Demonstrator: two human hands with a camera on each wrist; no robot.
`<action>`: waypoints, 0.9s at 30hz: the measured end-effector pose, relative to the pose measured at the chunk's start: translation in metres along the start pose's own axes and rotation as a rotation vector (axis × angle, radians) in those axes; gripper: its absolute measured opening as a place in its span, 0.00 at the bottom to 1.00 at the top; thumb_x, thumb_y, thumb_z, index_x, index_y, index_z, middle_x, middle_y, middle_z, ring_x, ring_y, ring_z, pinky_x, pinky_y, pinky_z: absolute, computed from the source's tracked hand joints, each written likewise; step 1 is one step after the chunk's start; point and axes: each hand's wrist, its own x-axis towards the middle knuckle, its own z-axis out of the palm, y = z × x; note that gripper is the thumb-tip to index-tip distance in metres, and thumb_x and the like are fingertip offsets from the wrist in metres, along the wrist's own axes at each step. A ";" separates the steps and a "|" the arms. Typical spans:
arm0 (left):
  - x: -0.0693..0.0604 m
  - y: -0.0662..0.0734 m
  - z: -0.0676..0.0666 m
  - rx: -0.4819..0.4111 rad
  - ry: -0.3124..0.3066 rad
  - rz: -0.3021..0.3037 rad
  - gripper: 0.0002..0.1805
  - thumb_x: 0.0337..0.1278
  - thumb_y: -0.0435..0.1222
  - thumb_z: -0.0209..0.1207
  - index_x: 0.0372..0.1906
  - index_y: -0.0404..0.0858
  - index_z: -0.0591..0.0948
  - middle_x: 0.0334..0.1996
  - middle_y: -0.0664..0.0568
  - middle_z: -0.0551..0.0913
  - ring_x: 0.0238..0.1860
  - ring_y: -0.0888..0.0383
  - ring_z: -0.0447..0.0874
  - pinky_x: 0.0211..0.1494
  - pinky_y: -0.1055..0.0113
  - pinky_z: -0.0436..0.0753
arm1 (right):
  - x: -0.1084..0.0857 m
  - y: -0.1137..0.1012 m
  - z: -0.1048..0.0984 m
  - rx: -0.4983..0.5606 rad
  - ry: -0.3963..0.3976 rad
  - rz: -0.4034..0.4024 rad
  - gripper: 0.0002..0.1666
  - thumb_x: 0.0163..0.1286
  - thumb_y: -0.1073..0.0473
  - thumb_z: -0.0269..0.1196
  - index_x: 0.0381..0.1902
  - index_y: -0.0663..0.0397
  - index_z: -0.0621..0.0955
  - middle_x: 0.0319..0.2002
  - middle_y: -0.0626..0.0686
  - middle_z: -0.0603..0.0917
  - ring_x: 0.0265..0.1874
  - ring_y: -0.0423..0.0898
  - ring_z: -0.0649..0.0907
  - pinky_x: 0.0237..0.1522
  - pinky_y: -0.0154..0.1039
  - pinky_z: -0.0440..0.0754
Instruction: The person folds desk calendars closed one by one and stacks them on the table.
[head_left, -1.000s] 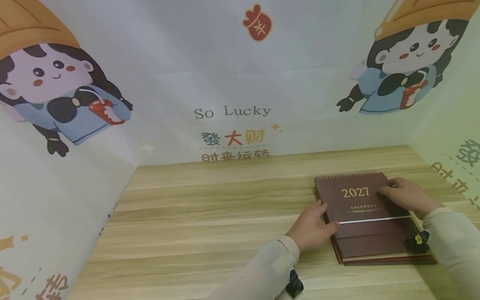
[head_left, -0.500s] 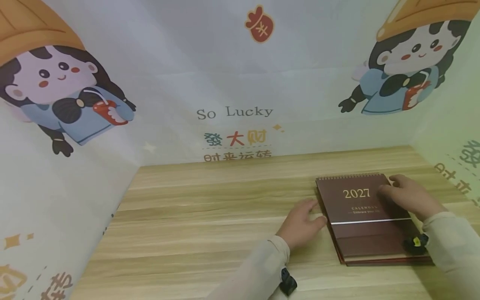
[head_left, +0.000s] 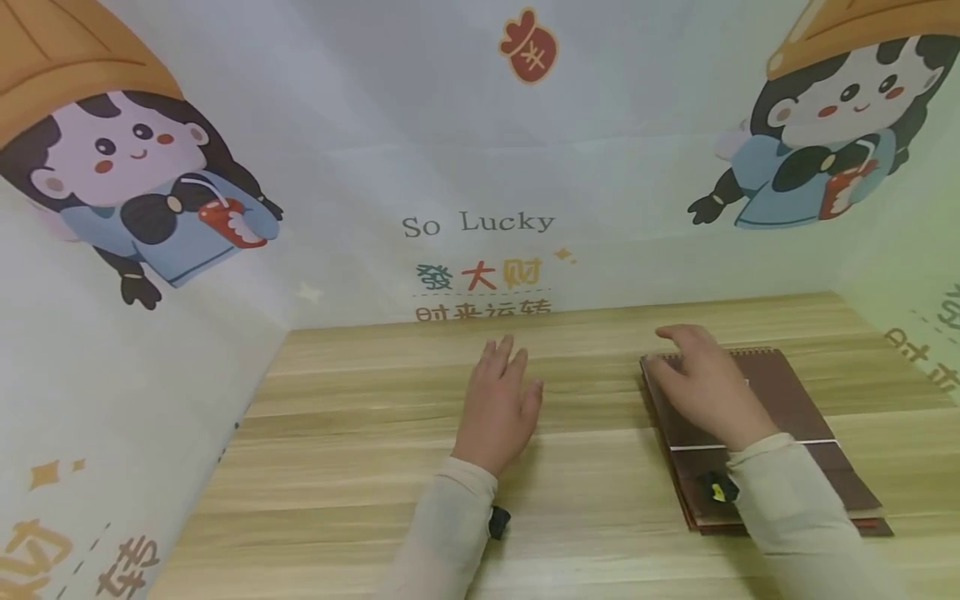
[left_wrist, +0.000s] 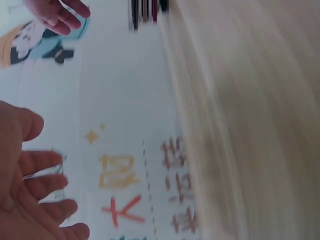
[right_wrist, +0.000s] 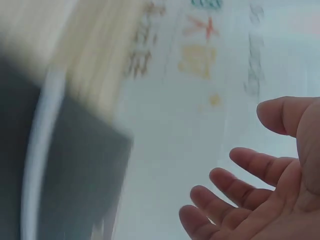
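Observation:
A stack of maroon desk calendars (head_left: 798, 400) lies at the right of the table, with a spiral binding along the far edge and a pale band across the top cover. My right hand (head_left: 708, 387) is over its left part, covering most of the gold print seen earlier. In the right wrist view the right hand (right_wrist: 255, 200) has its fingers spread with nothing in them, and the calendar cover (right_wrist: 75, 165) is a dark blur. My left hand (head_left: 498, 408) is over the table left of the stack, fingers extended; the left wrist view shows the left hand (left_wrist: 30, 185) holding nothing.
The wood-grain table (head_left: 360, 467) meets a printed white backdrop (head_left: 360, 167) at the back and sides. Pale sleeves cover both forearms, and a small black device (head_left: 498, 522) sits at the left wrist, another black device (head_left: 718, 486) at the right.
My left hand has let go of the calendars' left edge and moved left, away from them. The right hand has left their right edge and moved left across the top cover. The stack stays in place.

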 end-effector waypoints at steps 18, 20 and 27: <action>-0.020 -0.026 0.004 0.246 -0.301 -0.125 0.34 0.76 0.53 0.44 0.75 0.36 0.63 0.77 0.42 0.54 0.77 0.38 0.43 0.70 0.34 0.53 | 0.007 -0.036 0.098 -0.285 -0.118 -0.058 0.41 0.77 0.42 0.52 0.75 0.66 0.60 0.75 0.69 0.52 0.74 0.68 0.48 0.66 0.72 0.51; -0.020 -0.025 0.004 0.248 -0.313 -0.126 0.34 0.76 0.53 0.44 0.75 0.36 0.63 0.77 0.42 0.53 0.77 0.38 0.42 0.70 0.34 0.52 | 0.007 -0.037 0.098 -0.284 -0.117 -0.057 0.41 0.77 0.42 0.52 0.75 0.65 0.60 0.75 0.69 0.52 0.74 0.68 0.48 0.66 0.72 0.52; -0.019 -0.022 0.004 0.231 -0.317 -0.131 0.34 0.77 0.54 0.43 0.76 0.37 0.61 0.78 0.43 0.51 0.77 0.40 0.41 0.71 0.35 0.52 | 0.008 -0.040 0.096 -0.302 -0.126 -0.058 0.41 0.78 0.41 0.51 0.75 0.65 0.60 0.75 0.68 0.52 0.74 0.68 0.48 0.66 0.72 0.53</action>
